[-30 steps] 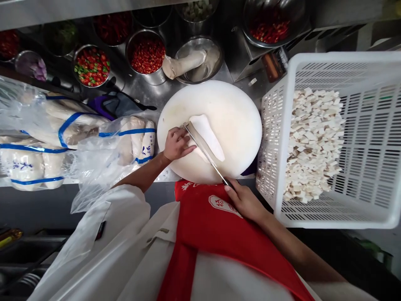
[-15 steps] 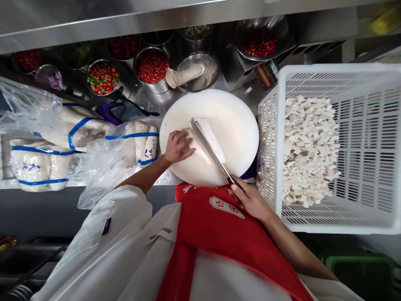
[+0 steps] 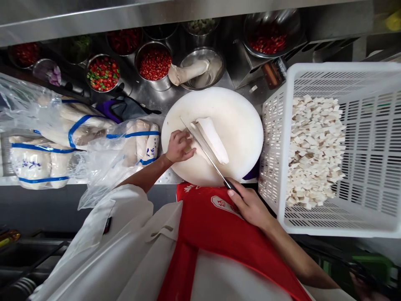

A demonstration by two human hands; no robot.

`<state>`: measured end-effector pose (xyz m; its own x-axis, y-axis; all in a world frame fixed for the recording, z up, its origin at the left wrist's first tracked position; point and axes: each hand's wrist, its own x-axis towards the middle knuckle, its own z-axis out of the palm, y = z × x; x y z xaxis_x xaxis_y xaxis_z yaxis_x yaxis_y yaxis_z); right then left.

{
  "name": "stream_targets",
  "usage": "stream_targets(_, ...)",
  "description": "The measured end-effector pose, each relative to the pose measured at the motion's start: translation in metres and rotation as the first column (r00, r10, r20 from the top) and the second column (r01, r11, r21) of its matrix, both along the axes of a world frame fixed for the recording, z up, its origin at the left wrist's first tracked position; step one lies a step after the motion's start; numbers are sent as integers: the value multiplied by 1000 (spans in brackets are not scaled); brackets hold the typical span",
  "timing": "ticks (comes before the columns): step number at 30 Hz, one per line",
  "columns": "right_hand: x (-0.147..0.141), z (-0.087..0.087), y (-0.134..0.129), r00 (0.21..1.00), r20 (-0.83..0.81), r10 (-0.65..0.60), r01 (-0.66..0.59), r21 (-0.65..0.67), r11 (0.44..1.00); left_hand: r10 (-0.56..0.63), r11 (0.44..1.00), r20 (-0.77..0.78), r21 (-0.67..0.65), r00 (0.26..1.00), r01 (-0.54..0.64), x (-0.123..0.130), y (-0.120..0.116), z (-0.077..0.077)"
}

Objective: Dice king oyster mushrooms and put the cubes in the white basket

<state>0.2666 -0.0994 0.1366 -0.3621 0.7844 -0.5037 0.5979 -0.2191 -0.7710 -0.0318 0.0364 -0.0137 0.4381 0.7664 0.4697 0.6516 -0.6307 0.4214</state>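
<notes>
Item: mushroom slice (image 3: 213, 140), pale, flat on the board just beyond the knife blade, ahead of the right-hand grip. A second pale piece shows on the near side of the blade, mostly hidden from me by blade and fingers.

Item: knife (image 3: 208, 155), dark handle closed in the right hand (image 3: 250, 204); the palm side is out of my sight.

Item: left hand (image 3: 179, 147), fingers bent and thumb apart, beside the blade; whether it grips or only steadies the covered piece, I cannot tell.

Item: round white cutting board (image 3: 241, 125), under both pieces.

Item: white crate (image 3: 369, 138), right of the knife grip, cut off at my view's right edge, with diced pieces (image 3: 316, 150) inside.

Item: bagged mushrooms (image 3: 40, 162), left of the left hand; blue bands and blue Chinese characters, too small for me to read surely.

Item: red apron (image 3: 219, 238), below the grip; badge (image 3: 224, 203) with red characters, partly covered by the right hand, unreadable to me.
</notes>
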Motion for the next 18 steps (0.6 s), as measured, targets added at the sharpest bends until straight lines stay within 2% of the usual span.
stream_targets(5, -1, 0, 1, 1000, 1, 17, -17, -14, 1000, 0, 994, -40, -110, 999, -4, -1, 0, -1)
stream_targets(10, 2, 1, -1, 999, 17, 44, -44, -19, 999, 2, 989, -37, -151, 999, -8, -1, 0, -3)
stream_targets(18, 2, -1, -4, 999, 10, 51, -50, -57, 997, -3, 995, -27, -97, 1000, 0, -3, 0, -5)
